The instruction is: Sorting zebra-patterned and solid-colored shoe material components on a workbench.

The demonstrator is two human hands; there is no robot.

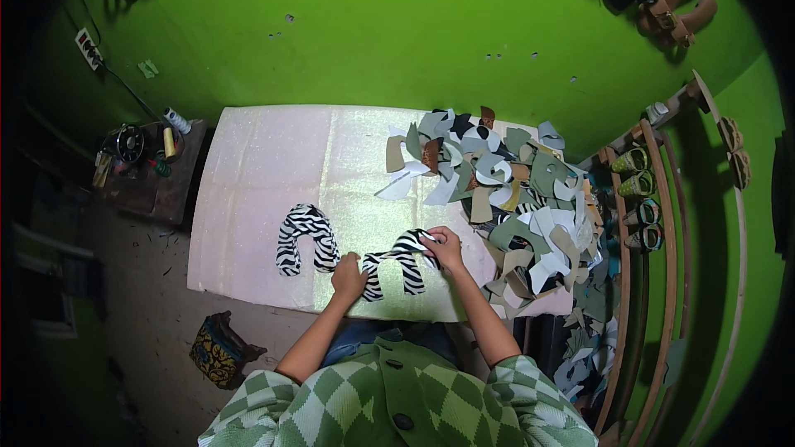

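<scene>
On the pale, shimmery table, zebra-print cut pieces (411,273) lie in front of me between my two hands. They look like curved shoe-upper parts, and whether they are one or two layers I cannot tell. My right hand (445,249) pinches their upper right edge between thumb and fingers. At their left end, my left hand (349,278) is closed, thumb and fingertips on the edge. Just left of that hand sits a stack of arch-shaped zebra-print pieces (305,221), its opening toward me.
A big heap of leather scraps (517,170) covers the table's right side and spills down beside it. Sandals stand on a wooden rack (625,223) at right. Left of the table (257,157) is a sewing machine stand (157,182) with thread cones. A patterned stool (219,352) stands below.
</scene>
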